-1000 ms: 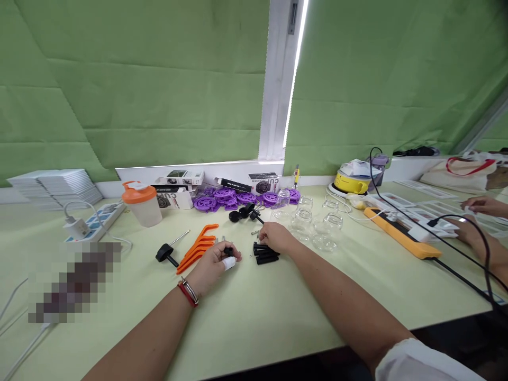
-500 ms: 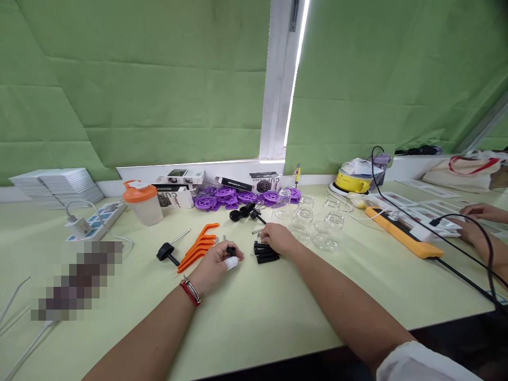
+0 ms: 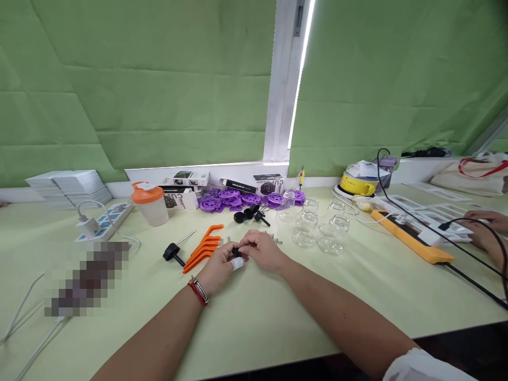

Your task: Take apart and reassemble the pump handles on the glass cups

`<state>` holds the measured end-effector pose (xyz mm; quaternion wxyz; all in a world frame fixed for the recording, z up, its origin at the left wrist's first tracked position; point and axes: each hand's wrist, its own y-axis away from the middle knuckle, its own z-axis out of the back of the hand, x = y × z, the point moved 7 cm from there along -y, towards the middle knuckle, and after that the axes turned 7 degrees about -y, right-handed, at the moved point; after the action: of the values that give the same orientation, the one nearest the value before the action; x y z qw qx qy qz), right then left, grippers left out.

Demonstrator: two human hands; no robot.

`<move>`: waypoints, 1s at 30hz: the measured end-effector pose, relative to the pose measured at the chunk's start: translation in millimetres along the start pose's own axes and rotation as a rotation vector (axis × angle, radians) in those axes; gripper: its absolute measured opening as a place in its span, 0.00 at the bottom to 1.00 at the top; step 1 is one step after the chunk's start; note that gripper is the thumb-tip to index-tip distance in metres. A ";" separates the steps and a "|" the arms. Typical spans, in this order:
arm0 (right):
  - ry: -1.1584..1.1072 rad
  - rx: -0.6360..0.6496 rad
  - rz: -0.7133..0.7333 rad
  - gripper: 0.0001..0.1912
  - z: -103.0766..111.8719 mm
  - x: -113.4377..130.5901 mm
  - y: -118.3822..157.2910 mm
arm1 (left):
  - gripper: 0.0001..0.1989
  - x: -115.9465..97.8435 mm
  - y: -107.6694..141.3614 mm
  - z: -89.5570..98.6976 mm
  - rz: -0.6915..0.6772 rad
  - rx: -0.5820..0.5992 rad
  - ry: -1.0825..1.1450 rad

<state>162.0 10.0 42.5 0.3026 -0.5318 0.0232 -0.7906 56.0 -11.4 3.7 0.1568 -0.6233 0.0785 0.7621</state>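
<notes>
My left hand (image 3: 223, 265), with white tape round a finger, is closed on a small black part (image 3: 237, 252). My right hand (image 3: 260, 250) pinches right at that part's end; whatever lies between its fingertips is too small to make out. Several small springs (image 3: 278, 241) lie just behind my right hand. Orange handles (image 3: 201, 248) rest in a fanned stack left of my left hand, with metal pins (image 3: 222, 242) beside them. Farther left lies a black round-headed piece (image 3: 173, 252) with a stem and metal rod. More black pieces (image 3: 250, 213) lie behind my hands.
Purple wheel-shaped parts (image 3: 230, 200) and boxes (image 3: 186, 199) line the back. Clear glass jars (image 3: 305, 233) stand to the right, before an orange power strip (image 3: 413, 238). A shaker bottle (image 3: 151, 205) stands left. Another person's hand (image 3: 486, 219) is at far right.
My right hand has moved left from beside the springs and black tubes to meet my left hand at the small black part. The black tubes are now hidden. The view has shifted slightly.
</notes>
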 end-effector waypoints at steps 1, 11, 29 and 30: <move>-0.003 -0.010 0.009 0.05 3.5 -2.8 -1.6 | 0.15 0.2 0.1 0.2 0.001 0.001 -0.011; 0.798 0.104 -0.180 0.14 54.7 -54.9 -36.0 | 0.07 3.1 3.1 22.0 0.081 -0.058 -0.087; 0.622 0.059 0.009 0.11 31.7 -32.8 -51.0 | 0.07 0.9 1.5 22.6 0.077 -0.051 -0.086; 0.440 -0.001 0.033 0.10 33.4 -24.4 -49.4 | 0.07 1.0 1.6 22.2 0.076 -0.050 -0.078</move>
<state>174.3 72.1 54.5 0.3030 -0.3459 0.0977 -0.8826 34.7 -5.7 7.3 0.1150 -0.5934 0.0768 0.7929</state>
